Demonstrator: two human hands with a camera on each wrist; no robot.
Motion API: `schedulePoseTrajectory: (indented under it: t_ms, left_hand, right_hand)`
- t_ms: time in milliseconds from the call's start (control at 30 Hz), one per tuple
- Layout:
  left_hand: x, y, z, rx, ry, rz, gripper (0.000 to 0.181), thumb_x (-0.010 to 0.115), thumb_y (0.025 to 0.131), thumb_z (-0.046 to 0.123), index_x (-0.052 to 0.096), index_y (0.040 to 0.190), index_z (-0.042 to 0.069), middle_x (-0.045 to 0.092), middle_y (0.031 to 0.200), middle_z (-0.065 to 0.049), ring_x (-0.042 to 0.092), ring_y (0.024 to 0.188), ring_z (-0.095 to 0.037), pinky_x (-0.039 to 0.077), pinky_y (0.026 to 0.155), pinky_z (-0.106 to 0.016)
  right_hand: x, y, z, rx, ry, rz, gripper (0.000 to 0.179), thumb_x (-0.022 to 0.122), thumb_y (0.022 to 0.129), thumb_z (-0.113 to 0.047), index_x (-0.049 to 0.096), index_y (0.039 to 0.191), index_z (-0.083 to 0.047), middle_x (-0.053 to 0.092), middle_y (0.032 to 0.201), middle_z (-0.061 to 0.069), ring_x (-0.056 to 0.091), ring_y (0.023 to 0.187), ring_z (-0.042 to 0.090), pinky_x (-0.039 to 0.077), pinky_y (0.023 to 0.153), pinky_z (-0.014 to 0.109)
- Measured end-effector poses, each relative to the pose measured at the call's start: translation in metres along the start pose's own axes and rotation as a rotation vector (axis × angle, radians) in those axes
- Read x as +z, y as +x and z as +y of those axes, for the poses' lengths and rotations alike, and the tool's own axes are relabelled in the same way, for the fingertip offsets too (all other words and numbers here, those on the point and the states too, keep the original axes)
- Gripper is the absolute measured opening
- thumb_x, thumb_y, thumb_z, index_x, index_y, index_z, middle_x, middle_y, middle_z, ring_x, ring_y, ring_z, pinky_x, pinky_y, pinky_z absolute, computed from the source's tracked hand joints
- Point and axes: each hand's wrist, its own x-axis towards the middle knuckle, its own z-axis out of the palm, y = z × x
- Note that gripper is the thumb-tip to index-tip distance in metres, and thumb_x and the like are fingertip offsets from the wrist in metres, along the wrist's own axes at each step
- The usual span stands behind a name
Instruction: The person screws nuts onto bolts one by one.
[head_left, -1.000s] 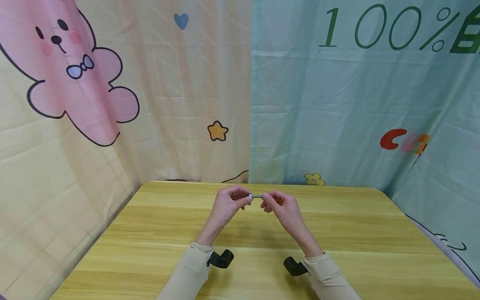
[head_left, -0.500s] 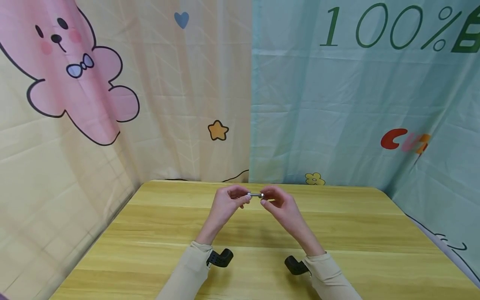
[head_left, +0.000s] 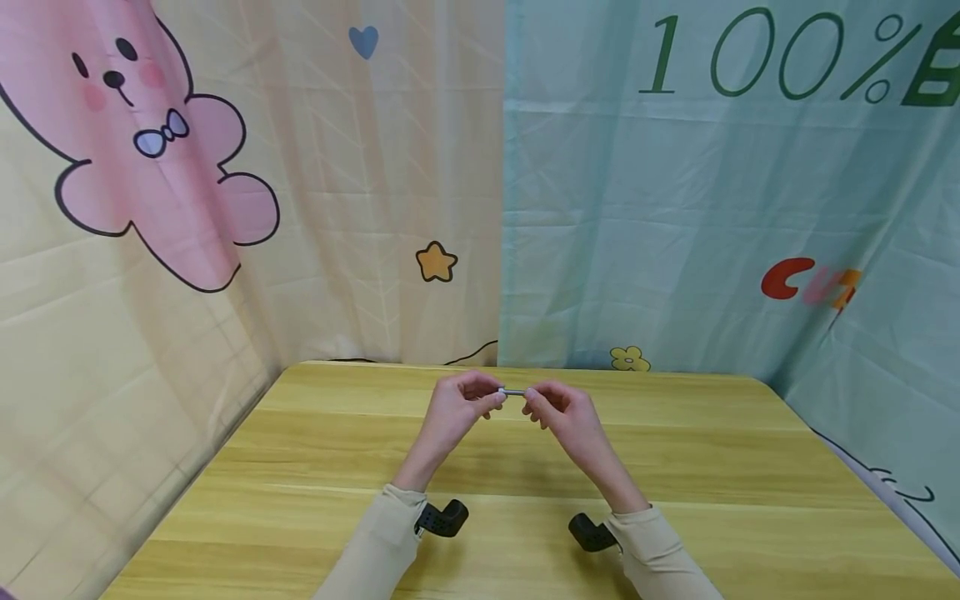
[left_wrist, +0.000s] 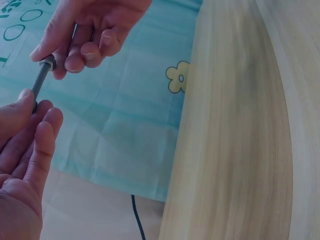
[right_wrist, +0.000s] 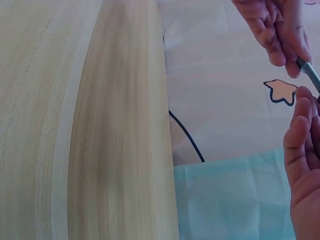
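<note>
A silver metal bolt is held level above the far part of the table, spanning the gap between the two hands. My left hand pinches its left end between thumb and fingertips, covering most of the head. On the right, my right hand has thumb and index finger on a hex nut at the bolt's other end. The left wrist view shows the threaded bolt shaft bare between nut and left thumb. Only a short stretch of the bolt enters the right wrist view.
The wooden table lies below both hands, its far edge just beyond them. Printed curtains hang behind and at the sides. Each wrist wears a black camera mount, one on the left and one on the right.
Half a second ago the right thumb and index finger were spread apart and the nut showed between them. Now they pinch it again, as one second ago. The left hand keeps its grip.
</note>
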Motion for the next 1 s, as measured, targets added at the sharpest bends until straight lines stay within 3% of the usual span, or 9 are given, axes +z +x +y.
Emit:
schedulePoseTrajectory:
  t_ms: [100,267,433,667,833,1000]
  left_hand:
    - [0.000,0.000,0.001,0.000,0.005,-0.003,0.011,0.070,0.090,0.000,0.070,0.099,-0.006,0.071,0.091,-0.018,0.063,0.071,-0.013,0.051,0.060,-0.023]
    - [-0.001,0.000,0.002,0.006,0.014,0.004,0.011,0.070,0.089,0.000,0.070,0.098,-0.006,0.071,0.091,-0.019,0.063,0.070,-0.013,0.054,0.063,-0.030]
    - [-0.002,-0.001,0.003,0.003,0.015,0.013,0.014,0.070,0.090,0.001,0.070,0.100,-0.008,0.071,0.091,-0.021,0.063,0.070,-0.013,0.055,0.064,-0.034]
    - [-0.002,0.000,0.003,0.012,0.011,0.006,0.014,0.070,0.090,0.001,0.070,0.100,-0.008,0.070,0.091,-0.022,0.063,0.071,-0.013,0.051,0.060,-0.024]
    - [-0.002,0.000,0.001,0.013,0.005,-0.008,0.012,0.070,0.090,0.000,0.070,0.099,-0.008,0.070,0.091,-0.025,0.063,0.070,-0.012,0.051,0.060,-0.023]
    - [-0.001,0.000,0.000,0.009,0.005,-0.001,0.012,0.070,0.089,0.000,0.070,0.099,-0.007,0.071,0.091,-0.023,0.063,0.069,-0.012,0.051,0.059,-0.023]
  right_hand:
    - [0.000,-0.001,-0.003,0.029,-0.012,0.004,0.018,0.059,0.100,-0.015,0.069,0.100,0.000,0.068,0.087,0.020,0.056,0.070,0.020,0.047,0.060,0.025]
    - [0.001,0.005,0.018,0.030,-0.002,0.000,0.023,0.059,0.101,-0.022,0.069,0.106,-0.002,0.069,0.091,0.011,0.057,0.076,0.023,0.050,0.063,0.029]
    - [0.002,0.008,0.030,-0.058,0.000,-0.002,0.026,0.064,0.098,-0.018,0.064,0.122,-0.008,0.066,0.111,0.010,0.059,0.095,0.023,0.054,0.076,0.031]
    - [0.000,0.008,0.031,-0.164,0.023,-0.004,0.022,0.068,0.093,-0.003,0.065,0.114,-0.007,0.063,0.111,0.011,0.061,0.097,0.027,0.054,0.080,0.030]
    - [-0.001,0.008,0.032,-0.130,0.023,-0.006,0.019,0.068,0.094,-0.009,0.066,0.113,-0.006,0.067,0.105,0.010,0.063,0.095,0.025,0.055,0.078,0.029]
    - [-0.001,0.008,0.030,-0.075,0.019,-0.014,0.021,0.065,0.096,-0.010,0.066,0.115,-0.002,0.070,0.100,0.014,0.064,0.090,0.034,0.055,0.073,0.032]
